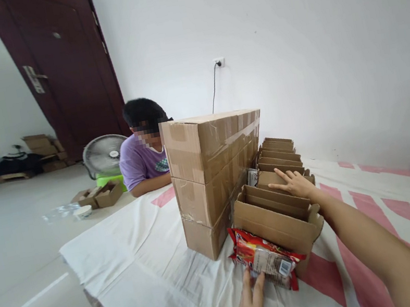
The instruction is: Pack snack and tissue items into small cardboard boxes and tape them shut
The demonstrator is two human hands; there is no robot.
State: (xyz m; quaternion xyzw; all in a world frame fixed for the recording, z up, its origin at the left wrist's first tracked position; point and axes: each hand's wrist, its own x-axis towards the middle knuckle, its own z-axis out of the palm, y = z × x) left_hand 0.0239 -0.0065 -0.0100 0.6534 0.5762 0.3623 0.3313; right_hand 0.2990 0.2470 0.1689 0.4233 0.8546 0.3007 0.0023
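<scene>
A red snack packet (265, 258) with a white label and barcode leans against the front of an open cardboard box (268, 219). Just in front of the packet is my left hand (251, 304), fingers spread and fingertips close to its lower edge; whether they touch it I cannot tell. My right hand (293, 183) reaches over the near box and rests with spread fingers on a cardboard flap (267, 179) of the row behind. More open boxes (278, 150) stand in line beyond it. Neither hand holds anything.
Taped cartons (203, 175) are stacked like a wall left of the open boxes. Behind them a person in a purple shirt (140, 157) leans at the table. A fan (106, 155) and small boxes (107, 194) are on the floor. A white-and-pink cloth (150, 269) covers the table.
</scene>
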